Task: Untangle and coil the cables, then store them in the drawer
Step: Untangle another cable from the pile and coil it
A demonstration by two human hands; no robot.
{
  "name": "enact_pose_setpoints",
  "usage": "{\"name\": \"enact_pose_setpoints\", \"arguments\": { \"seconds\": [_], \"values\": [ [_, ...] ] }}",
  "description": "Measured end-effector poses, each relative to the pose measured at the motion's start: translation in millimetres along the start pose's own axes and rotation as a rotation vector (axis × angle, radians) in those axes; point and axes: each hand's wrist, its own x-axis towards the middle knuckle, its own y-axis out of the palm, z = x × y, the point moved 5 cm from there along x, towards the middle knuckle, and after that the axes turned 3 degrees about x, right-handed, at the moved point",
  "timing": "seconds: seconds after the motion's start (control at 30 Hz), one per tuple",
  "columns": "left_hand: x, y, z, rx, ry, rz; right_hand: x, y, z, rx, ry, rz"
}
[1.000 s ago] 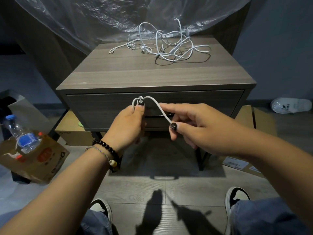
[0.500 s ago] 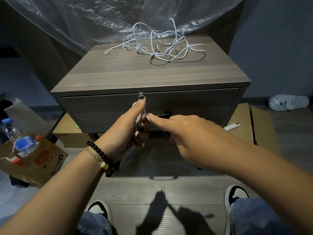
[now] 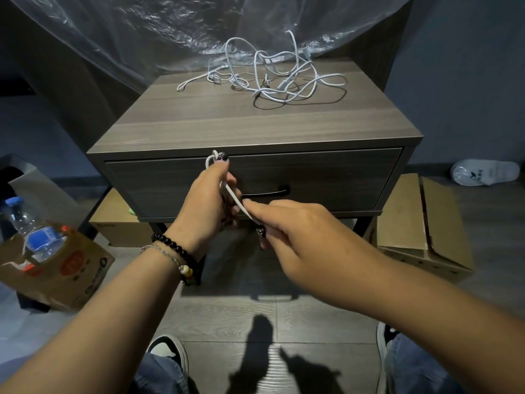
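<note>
While left hand (image 3: 208,204) is gripping small white cable coil (image 3: 216,166) in front of closed drawer (image 3: 312,177), right hand (image 3: 295,231) is pinching its free strand (image 3: 237,203) — strand running diagonally, up-left to down-right, between hands. Right hand nearer drawer handle (image 3: 267,192), just behind it. Tangled cables (image 3: 272,75) lying at bench (image 3: 227,123) rear, well apart — awaiting sorting.

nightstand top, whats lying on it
A tangled heap of white cables lies toward the back of the nightstand top. Clear plastic sheeting hangs behind, hiding whatever is there.
</note>
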Motion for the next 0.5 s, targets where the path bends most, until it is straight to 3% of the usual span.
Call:
{"name": "enact_pose_setpoints", "arguments": {
  "seconds": [0.13,0.23,0.4,0.5],
  "values": [
    [-2,3,-6,-0.228,0.066,0.013,-2,5,2,0.145,0.008,-0.042],
    [-2,2,-8,-0.221,0.142,0.02,-3,8,3,0.255,0.03,-0.053],
    [-2,-4,-9,-0.359,0.083,0.005,-8,19,3,0.423,0.071,0.04],
    [0,-11,-12,-0.479,0.075,-0.005,-10,24,2,0.424,0.078,-0.019]
  ]
}}
